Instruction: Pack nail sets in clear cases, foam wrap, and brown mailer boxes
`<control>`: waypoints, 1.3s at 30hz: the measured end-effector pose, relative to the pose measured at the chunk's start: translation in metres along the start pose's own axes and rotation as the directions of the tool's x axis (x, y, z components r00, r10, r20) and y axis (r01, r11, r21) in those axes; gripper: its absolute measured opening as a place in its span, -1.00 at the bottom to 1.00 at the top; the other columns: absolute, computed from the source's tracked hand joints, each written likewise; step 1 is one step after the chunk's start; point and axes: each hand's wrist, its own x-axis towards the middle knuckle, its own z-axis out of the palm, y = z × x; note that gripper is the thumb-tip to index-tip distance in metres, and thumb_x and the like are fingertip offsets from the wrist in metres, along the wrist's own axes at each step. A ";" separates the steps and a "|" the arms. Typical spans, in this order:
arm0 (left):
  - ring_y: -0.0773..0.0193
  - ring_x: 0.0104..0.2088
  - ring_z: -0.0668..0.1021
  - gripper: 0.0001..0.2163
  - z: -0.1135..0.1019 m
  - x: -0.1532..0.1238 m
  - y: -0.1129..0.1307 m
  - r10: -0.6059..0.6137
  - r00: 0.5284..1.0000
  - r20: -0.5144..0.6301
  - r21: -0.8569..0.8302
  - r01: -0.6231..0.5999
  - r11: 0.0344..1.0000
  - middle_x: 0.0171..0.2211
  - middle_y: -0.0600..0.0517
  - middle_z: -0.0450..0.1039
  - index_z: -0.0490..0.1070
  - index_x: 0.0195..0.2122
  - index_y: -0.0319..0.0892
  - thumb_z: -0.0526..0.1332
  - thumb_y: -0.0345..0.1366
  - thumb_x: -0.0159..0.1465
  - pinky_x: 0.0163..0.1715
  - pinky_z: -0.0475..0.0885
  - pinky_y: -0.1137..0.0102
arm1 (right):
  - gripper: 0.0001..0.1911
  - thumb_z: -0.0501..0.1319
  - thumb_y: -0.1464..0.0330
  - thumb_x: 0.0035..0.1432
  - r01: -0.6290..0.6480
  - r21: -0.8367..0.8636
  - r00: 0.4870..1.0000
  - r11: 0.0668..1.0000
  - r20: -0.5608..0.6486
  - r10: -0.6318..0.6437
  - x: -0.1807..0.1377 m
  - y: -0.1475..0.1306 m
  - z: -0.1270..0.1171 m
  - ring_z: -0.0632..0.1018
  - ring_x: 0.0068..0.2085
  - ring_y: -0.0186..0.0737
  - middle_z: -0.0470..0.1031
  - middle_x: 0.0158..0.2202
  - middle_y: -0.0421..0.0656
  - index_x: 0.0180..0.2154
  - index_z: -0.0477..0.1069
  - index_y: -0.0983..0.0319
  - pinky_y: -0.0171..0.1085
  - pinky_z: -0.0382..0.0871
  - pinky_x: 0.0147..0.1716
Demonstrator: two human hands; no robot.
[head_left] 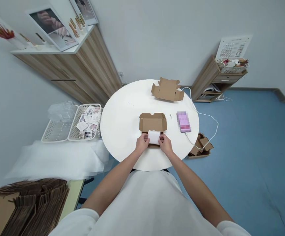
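Your left hand and right hand pinch the white wrapped packet by 2 ends, probably to balance it, at the open cardboard mailer toward the tabletop's near edge. Unfolded box blank sits by the far edge, likely outta your way.

It looks like a small packing room, perhaps of a shop or office. Under the fingers, an open cardboard box sits on a round white table; beyond them lies an unfolded box. Left of them are a basket of printed cards, pale wrapping sheets and stacked cardboard. Farther off to the left, a wooden cabinet carries framed pictures.
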 end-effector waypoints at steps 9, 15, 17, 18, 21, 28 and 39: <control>0.19 -0.36 0.47 -0.92 0.004 -0.005 -0.008 -0.019 0.996 0.085 0.224 -0.001 0.975 -0.41 -0.04 0.42 0.34 -0.46 -0.18 0.17 -0.42 -0.03 -0.34 0.32 0.35 | -0.76 0.03 0.56 -0.09 0.095 -0.347 0.988 0.933 0.151 -0.044 0.003 0.000 0.009 0.42 -0.31 -0.18 0.38 -0.32 -0.07 -0.32 0.30 0.23 -0.26 0.21 -0.37; 0.12 -0.21 0.43 -0.87 -0.001 -0.011 -0.005 0.057 0.995 0.083 0.229 -0.075 0.971 -0.33 -0.08 0.40 0.38 -0.41 -0.21 0.14 -0.42 -0.02 -0.22 0.29 0.29 | -0.73 0.05 0.54 -0.07 0.202 -0.345 0.973 0.917 0.177 -0.148 -0.004 0.004 0.007 0.41 -0.22 -0.18 0.34 -0.19 -0.03 -0.27 0.34 0.25 -0.25 0.25 -0.27; 0.14 -0.20 0.43 -0.81 -0.009 -0.013 -0.008 0.099 0.993 0.062 0.204 -0.110 0.973 -0.28 -0.08 0.39 0.38 -0.31 -0.20 0.13 -0.40 0.01 -0.21 0.30 0.29 | -0.72 0.06 0.51 -0.05 0.244 -0.275 0.965 0.930 0.168 -0.203 -0.005 0.007 0.000 0.41 -0.21 -0.20 0.34 -0.18 -0.05 -0.23 0.33 0.24 -0.25 0.26 -0.24; 0.16 -0.21 0.44 -0.78 -0.014 -0.014 -0.011 0.110 0.993 0.037 0.181 -0.115 0.977 -0.24 -0.09 0.38 0.38 -0.27 -0.19 0.13 -0.37 0.02 -0.22 0.32 0.30 | -0.73 0.05 0.48 -0.04 0.252 -0.230 0.963 0.940 0.153 -0.221 -0.005 0.009 -0.006 0.41 -0.22 -0.22 0.34 -0.19 -0.07 -0.22 0.33 0.24 -0.25 0.27 -0.23; 0.19 -0.20 0.45 -0.74 -0.034 -0.010 -0.017 0.045 0.997 -0.068 0.089 -0.039 0.995 -0.15 -0.10 0.36 0.36 -0.20 -0.18 0.14 -0.26 0.06 -0.23 0.35 0.31 | -0.74 0.06 0.36 -0.01 0.186 -0.116 0.982 0.976 0.056 -0.180 0.005 0.018 -0.027 0.43 -0.31 -0.26 0.37 -0.21 -0.09 -0.22 0.33 0.24 -0.23 0.29 -0.26; 0.16 -0.16 0.47 -0.50 -0.070 0.030 -0.004 -0.268 0.964 -0.003 -0.246 0.259 0.934 -0.11 -0.20 0.37 0.33 -0.19 -0.24 -0.05 0.10 0.13 -0.28 0.39 0.32 | -0.48 -0.06 0.00 0.01 -0.261 0.318 0.964 0.911 0.130 0.231 0.065 0.020 -0.067 0.41 -0.45 -0.29 0.44 -0.23 -0.02 -0.23 0.34 0.26 -0.27 0.31 -0.46; 0.10 -0.01 0.35 -0.32 -0.062 0.054 0.015 -0.299 0.930 0.214 -0.466 0.366 0.806 0.04 -0.20 0.24 0.26 -0.05 -0.28 -0.27 0.18 0.13 -0.09 0.31 0.26 | -0.38 -0.17 -0.10 -0.01 -0.387 0.357 0.878 0.850 0.426 0.220 0.098 -0.021 -0.050 0.36 -0.36 -0.28 0.44 -0.29 -0.16 -0.25 0.40 0.17 -0.33 0.17 -0.41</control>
